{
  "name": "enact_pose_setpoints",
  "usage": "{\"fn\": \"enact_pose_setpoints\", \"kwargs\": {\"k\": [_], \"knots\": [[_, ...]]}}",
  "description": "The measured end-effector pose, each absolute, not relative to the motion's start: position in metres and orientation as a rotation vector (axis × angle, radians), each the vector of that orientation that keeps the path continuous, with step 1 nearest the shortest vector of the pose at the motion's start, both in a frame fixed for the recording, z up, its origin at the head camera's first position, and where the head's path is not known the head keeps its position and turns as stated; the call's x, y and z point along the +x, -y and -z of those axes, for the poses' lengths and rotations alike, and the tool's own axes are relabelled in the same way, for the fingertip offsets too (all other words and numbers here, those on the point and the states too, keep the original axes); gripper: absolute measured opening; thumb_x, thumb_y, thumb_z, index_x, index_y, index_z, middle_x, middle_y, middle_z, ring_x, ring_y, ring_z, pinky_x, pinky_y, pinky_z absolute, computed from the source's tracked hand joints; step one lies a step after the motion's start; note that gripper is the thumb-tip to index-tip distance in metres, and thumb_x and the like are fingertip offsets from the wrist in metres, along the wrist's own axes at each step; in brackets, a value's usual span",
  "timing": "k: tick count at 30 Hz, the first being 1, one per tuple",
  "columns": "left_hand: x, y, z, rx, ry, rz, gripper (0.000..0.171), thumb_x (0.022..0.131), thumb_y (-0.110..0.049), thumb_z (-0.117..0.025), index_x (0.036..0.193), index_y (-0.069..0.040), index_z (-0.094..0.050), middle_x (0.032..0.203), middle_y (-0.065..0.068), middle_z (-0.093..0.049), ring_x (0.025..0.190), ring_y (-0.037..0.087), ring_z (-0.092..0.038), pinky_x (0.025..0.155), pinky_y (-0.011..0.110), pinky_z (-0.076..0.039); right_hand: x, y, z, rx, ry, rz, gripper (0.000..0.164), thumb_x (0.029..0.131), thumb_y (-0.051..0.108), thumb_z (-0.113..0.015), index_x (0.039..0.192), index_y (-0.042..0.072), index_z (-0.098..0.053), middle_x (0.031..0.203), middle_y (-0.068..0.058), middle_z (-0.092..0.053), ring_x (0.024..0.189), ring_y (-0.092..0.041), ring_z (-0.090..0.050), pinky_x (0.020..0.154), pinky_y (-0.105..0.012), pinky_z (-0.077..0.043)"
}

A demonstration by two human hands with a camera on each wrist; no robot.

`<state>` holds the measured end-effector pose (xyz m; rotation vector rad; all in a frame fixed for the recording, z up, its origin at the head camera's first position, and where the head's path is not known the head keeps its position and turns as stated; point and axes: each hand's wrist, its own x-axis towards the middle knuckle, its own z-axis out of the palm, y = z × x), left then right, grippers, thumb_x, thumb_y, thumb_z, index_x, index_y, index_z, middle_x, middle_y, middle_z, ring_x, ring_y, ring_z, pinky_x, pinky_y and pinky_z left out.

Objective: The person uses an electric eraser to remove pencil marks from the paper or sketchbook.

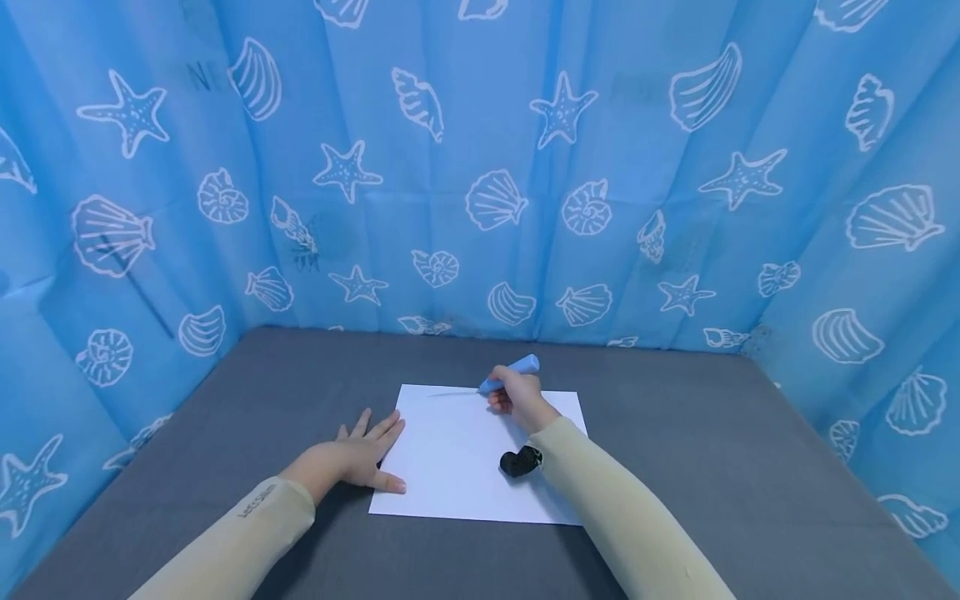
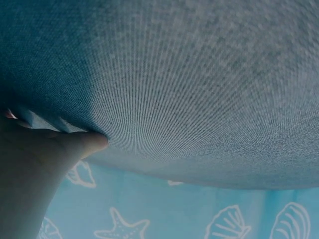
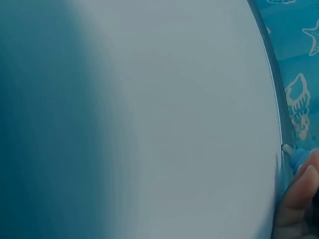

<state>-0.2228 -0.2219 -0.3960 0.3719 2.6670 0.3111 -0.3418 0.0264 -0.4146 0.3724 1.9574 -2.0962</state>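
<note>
A white sheet of paper [image 1: 450, 467] lies on the grey table. My right hand [image 1: 517, 398] grips a thick light blue marker [image 1: 523, 364] near the paper's far edge, its tip down at the sheet. From that tip a thin blue line [image 1: 450, 394] runs leftward along the top of the page. In the right wrist view the marker [image 3: 298, 157] shows only its tip end between the fingers. My left hand [image 1: 367, 454] rests with spread fingers at the paper's left edge, thumb and some fingertips over the sheet. The left wrist view shows part of this hand [image 2: 55, 154].
Grey cloth covers the table [image 1: 300, 375] all round the paper. A blue curtain [image 1: 465, 108] with white shells and starfish hangs behind and along both sides. A black wrist camera [image 1: 519, 462] on the right cuff overlaps the sheet in the head view.
</note>
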Motion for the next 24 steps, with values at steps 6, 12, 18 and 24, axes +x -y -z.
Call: {"fn": "enact_pose_setpoints", "kwargs": {"k": [6, 12, 18, 24], "knots": [[-0.2255, 0.2219, 0.399, 0.349, -2.655, -0.295, 0.107, 0.079, -0.063, -0.068, 0.155, -0.007, -0.019, 0.162, 0.011, -0.008, 0.143, 0.049, 0.004, 0.107, 0.07, -0.005, -0.3435, -0.0258, 0.4153, 0.376, -1.961, 2.081, 0.013, 0.084, 0.011, -0.061, 0.084, -0.002, -0.059, 0.059, -0.005, -0.054, 0.047, -0.01, -0.051, 0.047, -0.021, -0.045], [-0.226, 0.2224, 0.3997, 0.329, -2.659, -0.304, 0.108, 0.078, -0.064, -0.069, 0.155, -0.008, -0.019, 0.163, 0.01, -0.008, 0.144, 0.048, 0.004, 0.107, 0.07, -0.005, -0.3429, -0.0238, 0.4143, 0.379, -1.968, 2.079, 0.014, 0.084, 0.012, -0.062, 0.082, -0.002, -0.06, 0.056, -0.005, -0.054, 0.044, -0.01, -0.05, 0.045, -0.021, -0.045], [-0.2251, 0.2221, 0.3974, 0.327, -2.651, -0.283, 0.107, 0.079, -0.063, -0.068, 0.155, -0.007, -0.019, 0.162, 0.011, -0.008, 0.143, 0.049, 0.004, 0.107, 0.07, -0.005, -0.3422, -0.0205, 0.4145, 0.36, -1.968, 2.062, 0.016, 0.084, 0.012, -0.063, 0.079, -0.002, -0.059, 0.054, -0.005, -0.053, 0.042, -0.01, -0.05, 0.044, -0.021, -0.046], [-0.2247, 0.2216, 0.4004, 0.33, -2.667, -0.305, 0.107, 0.078, -0.064, -0.069, 0.155, -0.008, -0.019, 0.162, 0.011, -0.009, 0.144, 0.048, 0.004, 0.108, 0.069, -0.005, -0.3427, -0.0214, 0.4151, 0.407, -1.938, 2.092, 0.018, 0.086, 0.015, -0.063, 0.082, -0.001, -0.057, 0.057, -0.004, -0.053, 0.044, -0.01, -0.05, 0.045, -0.021, -0.047]]}}
